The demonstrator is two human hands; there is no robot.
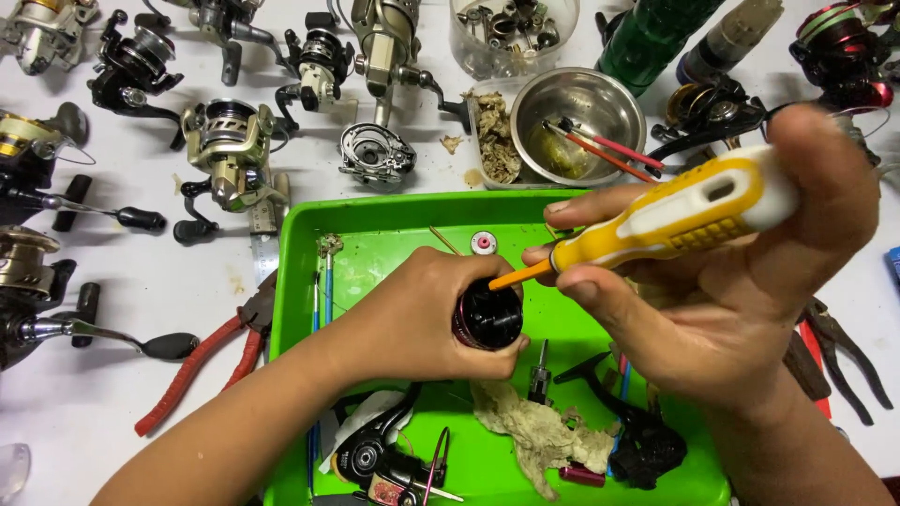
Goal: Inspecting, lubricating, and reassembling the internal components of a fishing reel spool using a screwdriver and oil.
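A small black spool-like reel part [487, 317] is clasped in the curled fingers of the left hand [412, 314] above a bright green tray [394, 234], its open end turned up toward the camera. The right hand [741, 281] is wrapped around a yellow-and-white screwdriver [675, 215], thumb and forefinger pinched near the collar, and the orange shaft is angled down so that the tip meets the top rim of the part. Whether the tip is seated in a screw head cannot be told.

For the work to go cleanly, the part would best be held steady and square, the driver kept in line with whatever it engages, and pressure applied firmly before any turn, so that slipping is avoided.

In the tray, a crumpled stained rag [534, 431], a black reel body [380, 459] and a black handle piece [637, 440] are seen. Red-handled pliers [197, 370] lie just beside the tray's left edge, a steel bowl [577, 122] stands behind it, and several spinning reels [230, 150] are spread over the white table [141, 300].
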